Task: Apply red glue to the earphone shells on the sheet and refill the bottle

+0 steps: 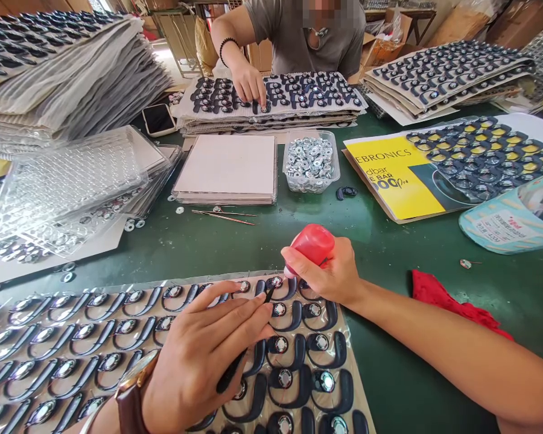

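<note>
My right hand (339, 274) is wrapped round a red squeeze bottle (314, 242), tipped so its pale nozzle points down at a round speaker driver (275, 281) in the top row. My left hand (194, 355) grips black tweezers (230, 371), whose tips reach beside that same driver. Whether the nozzle touches it I cannot tell. Both hands are over a film-covered board (359, 386) carrying rows of black ear-hook earphone shells (298, 389), with metal drivers seated in their round ends. My left hand and wrist hide part of the rows.
A clear tub of metal discs (311, 160) and a cardboard stack (228, 169) stand ahead. A yellow printed box panel (384, 175) bears more shells. Red cloth (452, 304) lies right. Opposite, a person's hand (250, 84) touches another filled board. Tall board stacks (85, 78) rise left.
</note>
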Demonstrator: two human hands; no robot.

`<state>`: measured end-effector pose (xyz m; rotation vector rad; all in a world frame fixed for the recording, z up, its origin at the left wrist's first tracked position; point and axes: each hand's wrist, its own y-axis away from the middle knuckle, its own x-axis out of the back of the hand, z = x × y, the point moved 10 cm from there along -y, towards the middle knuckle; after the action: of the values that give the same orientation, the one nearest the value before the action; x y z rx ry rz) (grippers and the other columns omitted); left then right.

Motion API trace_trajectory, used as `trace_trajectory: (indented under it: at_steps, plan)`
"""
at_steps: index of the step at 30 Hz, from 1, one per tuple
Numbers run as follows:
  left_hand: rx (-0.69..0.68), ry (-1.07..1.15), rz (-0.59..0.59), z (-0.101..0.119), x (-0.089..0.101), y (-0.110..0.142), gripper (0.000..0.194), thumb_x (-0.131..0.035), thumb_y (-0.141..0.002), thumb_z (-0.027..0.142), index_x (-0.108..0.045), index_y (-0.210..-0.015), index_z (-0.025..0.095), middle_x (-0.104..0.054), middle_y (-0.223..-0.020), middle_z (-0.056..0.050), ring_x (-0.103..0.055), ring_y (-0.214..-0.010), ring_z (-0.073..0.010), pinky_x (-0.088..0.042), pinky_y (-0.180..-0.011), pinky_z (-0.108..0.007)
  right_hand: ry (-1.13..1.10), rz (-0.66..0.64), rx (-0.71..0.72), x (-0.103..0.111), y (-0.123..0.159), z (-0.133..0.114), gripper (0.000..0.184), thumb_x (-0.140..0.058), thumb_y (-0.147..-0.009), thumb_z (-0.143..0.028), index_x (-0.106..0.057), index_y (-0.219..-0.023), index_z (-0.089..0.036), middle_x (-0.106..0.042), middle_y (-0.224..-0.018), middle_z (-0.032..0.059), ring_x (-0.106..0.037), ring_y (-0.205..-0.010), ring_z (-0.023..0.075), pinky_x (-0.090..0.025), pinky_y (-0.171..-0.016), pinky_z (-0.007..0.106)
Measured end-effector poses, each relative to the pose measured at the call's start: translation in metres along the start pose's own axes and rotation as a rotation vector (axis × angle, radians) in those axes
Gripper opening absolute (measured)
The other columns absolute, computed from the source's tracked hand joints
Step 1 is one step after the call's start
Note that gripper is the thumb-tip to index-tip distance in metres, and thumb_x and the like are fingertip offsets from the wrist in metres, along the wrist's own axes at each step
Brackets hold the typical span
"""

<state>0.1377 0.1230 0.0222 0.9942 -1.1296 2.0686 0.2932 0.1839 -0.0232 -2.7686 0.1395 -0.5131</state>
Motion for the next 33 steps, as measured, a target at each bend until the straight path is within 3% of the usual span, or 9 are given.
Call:
trace_trajectory:
  at_steps: [6,9,12,15,18,20,25,29,33]
  plan:
    - [0.113,0.041,0.069,-0.017,0.008,-0.006,0.022,-0.057,-0.09,0.008,-0.067,-0.107,0.019,-0.078,-0.1,-0.003,-0.074,-0.084,-0.0134,-0.052,-0.095,-0.035,-0.07,-0.055,-0.024,-0.008,0.003,0.002,0.034,-0.066,-0.088,-0.047,-0.064,-0.067,-0.02,-0.066,-0.063,0.0008,-0.06,-0.057,0.0136,-0.05,-0.061,0.027]
    - [0.161,0.064,0.104,-0.026,0.01,-0.003,0.019,-0.058,-0.092,0.011,-0.068,-0.105,0.02,-0.078,-0.099,-0.002,-0.073,-0.08,-0.0129,-0.054,-0.092,-0.036,-0.114,-0.017,0.008,-0.006,0.005,-0.001,0.033,-0.07,-0.085,-0.047,-0.063,-0.067,-0.02,-0.066,-0.062,0.0009,-0.06,-0.056,0.0137,-0.05,-0.058,0.027]
    - [0.152,0.026,0.15,-0.021,0.026,0.0,0.02,-0.057,-0.092,0.01,-0.068,-0.106,0.02,-0.078,-0.099,-0.001,-0.072,-0.08,-0.0126,-0.054,-0.093,-0.036,-0.235,0.039,0.002,0.002,0.0,-0.001,0.034,-0.069,-0.085,-0.047,-0.061,-0.066,-0.02,-0.064,-0.059,0.0004,-0.061,-0.053,0.0134,-0.052,-0.055,0.026]
    - [0.076,-0.051,0.157,0.01,0.045,0.009,0.023,-0.056,-0.091,0.007,-0.067,-0.11,0.016,-0.077,-0.101,-0.004,-0.073,-0.087,-0.0136,-0.05,-0.099,-0.036,-0.362,-0.024,-0.123,0.002,-0.011,0.001,0.04,-0.068,-0.085,-0.054,-0.06,-0.066,-0.019,-0.065,-0.058,0.0008,-0.063,-0.052,0.0139,-0.051,-0.048,0.023]
    - [-0.031,-0.061,0.026,0.062,0.035,0.027,0.025,-0.05,-0.094,0.009,-0.066,-0.113,0.012,-0.076,-0.106,-0.007,-0.072,-0.098,-0.0146,-0.047,-0.106,-0.034,-0.438,-0.129,-0.256,0.002,-0.006,-0.005,0.046,-0.069,-0.082,-0.059,-0.059,-0.066,-0.017,-0.064,-0.056,0.0009,-0.064,-0.05,0.0143,-0.046,-0.039,0.02]
    - [-0.08,-0.057,-0.015,0.098,0.02,0.042,0.023,-0.05,-0.096,0.014,-0.068,-0.11,0.011,-0.077,-0.105,-0.005,-0.071,-0.101,-0.0141,-0.043,-0.112,-0.032,-0.445,-0.168,-0.296,0.006,0.013,-0.013,0.045,-0.072,-0.079,-0.058,-0.06,-0.065,-0.017,-0.064,-0.057,0.0001,-0.063,-0.047,0.0125,-0.045,-0.038,0.019]
    - [-0.127,-0.149,0.092,0.162,-0.012,0.074,0.024,-0.05,-0.098,0.02,-0.072,-0.097,0.012,-0.077,-0.098,-0.006,-0.07,-0.103,-0.0163,-0.031,-0.122,-0.036,-0.505,-0.196,-0.383,0.018,0.1,-0.02,0.034,-0.071,-0.085,-0.048,-0.062,-0.073,-0.017,-0.061,-0.055,-0.0026,-0.063,-0.048,0.0129,-0.05,-0.044,0.021]
    - [-0.168,-0.15,0.055,0.179,-0.028,0.081,0.027,-0.047,-0.1,0.02,-0.072,-0.103,0.01,-0.077,-0.103,-0.007,-0.069,-0.108,-0.0161,-0.027,-0.124,-0.037,-0.499,-0.101,-0.274,0.035,0.15,-0.024,0.022,-0.071,-0.086,-0.037,-0.062,-0.077,-0.018,-0.064,-0.058,-0.0019,-0.065,-0.051,0.0139,-0.055,-0.051,0.025]
    - [-0.149,-0.129,0.017,0.179,-0.035,0.08,0.023,-0.053,-0.097,0.019,-0.071,-0.106,0.008,-0.076,-0.105,-0.007,-0.068,-0.111,-0.0169,-0.03,-0.123,-0.039,-0.402,-0.099,-0.13,0.04,0.16,-0.036,0.02,-0.073,-0.082,-0.036,-0.063,-0.078,-0.019,-0.068,-0.064,0.0006,-0.065,-0.052,0.0146,-0.053,-0.049,0.024]
